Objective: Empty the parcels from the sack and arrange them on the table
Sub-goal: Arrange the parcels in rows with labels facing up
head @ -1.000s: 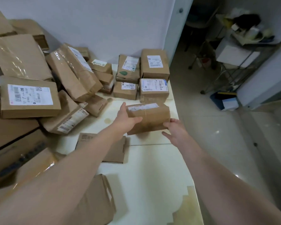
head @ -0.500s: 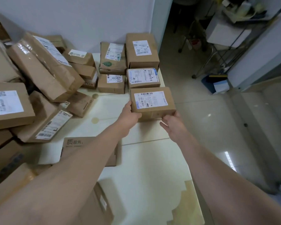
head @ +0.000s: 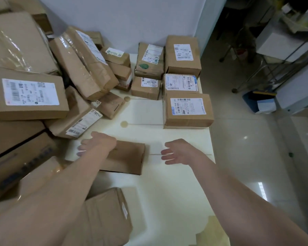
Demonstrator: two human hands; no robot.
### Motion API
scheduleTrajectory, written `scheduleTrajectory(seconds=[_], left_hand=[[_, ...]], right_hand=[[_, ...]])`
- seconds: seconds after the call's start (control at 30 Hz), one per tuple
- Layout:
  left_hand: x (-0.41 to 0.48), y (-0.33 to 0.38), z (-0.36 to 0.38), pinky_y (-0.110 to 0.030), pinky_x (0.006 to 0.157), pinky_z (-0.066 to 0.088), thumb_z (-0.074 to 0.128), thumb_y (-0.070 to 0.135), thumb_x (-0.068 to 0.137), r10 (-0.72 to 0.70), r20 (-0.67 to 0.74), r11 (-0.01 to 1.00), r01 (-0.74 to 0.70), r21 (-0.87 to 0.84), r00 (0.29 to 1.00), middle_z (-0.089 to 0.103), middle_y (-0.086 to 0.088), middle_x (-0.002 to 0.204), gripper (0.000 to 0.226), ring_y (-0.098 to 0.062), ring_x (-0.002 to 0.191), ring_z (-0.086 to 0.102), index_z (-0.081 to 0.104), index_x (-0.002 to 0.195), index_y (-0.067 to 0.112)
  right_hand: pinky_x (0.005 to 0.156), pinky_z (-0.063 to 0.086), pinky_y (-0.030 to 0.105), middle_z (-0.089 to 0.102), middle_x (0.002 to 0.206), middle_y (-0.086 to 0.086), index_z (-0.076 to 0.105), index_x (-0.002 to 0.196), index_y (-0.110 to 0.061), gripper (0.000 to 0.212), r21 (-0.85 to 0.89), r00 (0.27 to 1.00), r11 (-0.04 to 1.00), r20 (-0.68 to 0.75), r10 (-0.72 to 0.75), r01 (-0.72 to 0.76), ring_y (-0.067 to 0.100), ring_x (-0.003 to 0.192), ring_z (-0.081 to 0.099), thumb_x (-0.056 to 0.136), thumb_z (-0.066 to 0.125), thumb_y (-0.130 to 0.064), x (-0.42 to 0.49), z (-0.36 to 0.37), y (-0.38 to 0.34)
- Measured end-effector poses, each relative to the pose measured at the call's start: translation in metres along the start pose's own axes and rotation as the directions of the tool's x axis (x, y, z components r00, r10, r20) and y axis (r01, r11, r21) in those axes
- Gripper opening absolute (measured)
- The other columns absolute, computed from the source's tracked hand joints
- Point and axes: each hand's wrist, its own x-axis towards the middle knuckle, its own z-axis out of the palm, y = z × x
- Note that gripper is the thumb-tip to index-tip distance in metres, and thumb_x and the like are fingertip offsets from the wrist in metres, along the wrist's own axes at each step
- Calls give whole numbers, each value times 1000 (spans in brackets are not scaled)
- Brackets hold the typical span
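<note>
The left hand (head: 96,144) and right hand (head: 180,151) hover open, empty; nudging the leaning parcel heap (head: 82,63) could topple it.

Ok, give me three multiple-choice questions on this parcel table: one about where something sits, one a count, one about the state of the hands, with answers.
1. Where does the brown cardboard box with the big white label, nearest the right hand, stand?
A. On the floor
B. At the right edge of the cream table
C. On top of the heap at the left

2. How many labelled brown boxes form the row along that right edge?
A. Three
B. One
C. Six

3. What are the left hand and the right hand doing?
A. Both grip a box
B. One holds a sack
C. Both are open and hold nothing

Answers: 1 B, its side lines up with the table's right edge. 2 A, three stand one behind another toward the wall. 3 C, the fingers are spread and nothing is held.
</note>
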Motion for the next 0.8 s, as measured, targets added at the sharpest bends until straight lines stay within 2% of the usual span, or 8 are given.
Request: scheduleTrajectory(seconds=[0.07,0.17,0.33,0.43,0.53,0.6,0.7,0.8], left_hand=[[2,-15,2,-41,99,42,51,35,87,27,86,1000,-27,-3,996,40,-18,139,68,-34,121,42,28,146,8],[-6,-8,0,-42,105,33,37,35,100,136,98,987,-126,-100,986,36,-16,146,51,-35,133,36,38,145,11],[-33,27,-4,-42,105,39,25,58,98,124,37,837,-85,-540,992,46,-14,141,70,-32,124,47,41,142,6],[-51,52,3,-42,105,38,20,59,98,163,6,817,-132,-561,987,51,-12,139,72,-34,125,49,45,139,6],[-71,70,11,-46,103,42,20,58,98,167,13,797,-127,-590,986,56,-13,131,70,-34,118,53,53,132,6],[-79,78,22,-45,101,45,27,53,98,171,86,759,-76,-646,981,60,-13,124,63,-33,114,56,58,125,5],[-89,82,46,-40,97,45,39,47,96,206,273,666,70,-743,940,60,-6,128,52,-31,114,58,56,128,10],[-104,76,64,-38,87,39,47,35,94,259,429,664,163,-730,865,57,1,115,39,-28,108,55,54,126,13]], right_hand=[[84,57,48,63,105,19,55,111,-1,30,-91,996,996,86,19,-11,35,83,66,95,58,-26,1,23,2],[69,61,34,52,85,10,57,110,-6,41,-144,996,989,90,0,13,29,75,53,95,53,-43,-5,44,0],[78,58,44,62,109,5,48,123,-22,41,5,990,1000,-139,-25,26,26,92,65,97,42,-53,-20,7,-13],[86,54,53,56,117,4,44,130,-20,47,114,946,991,-323,-33,73,28,108,58,96,47,-53,-28,-21,-16],[88,53,53,51,104,1,49,117,-16,44,225,894,965,-447,-22,136,26,104,51,95,48,-54,-40,-41,-16],[89,54,48,51,88,0,53,106,-13,34,303,840,926,-541,-28,226,22,90,55,96,51,-46,-42,-51,-10],[69,48,35,51,75,0,56,87,-13,13,301,722,882,-689,-62,362,20,75,49,95,53,-22,-39,-62,8],[69,37,28,47,70,-4,45,71,-17,25,334,699,861,-714,-34,383,20,78,47,96,49,-12,-35,-67,33]])
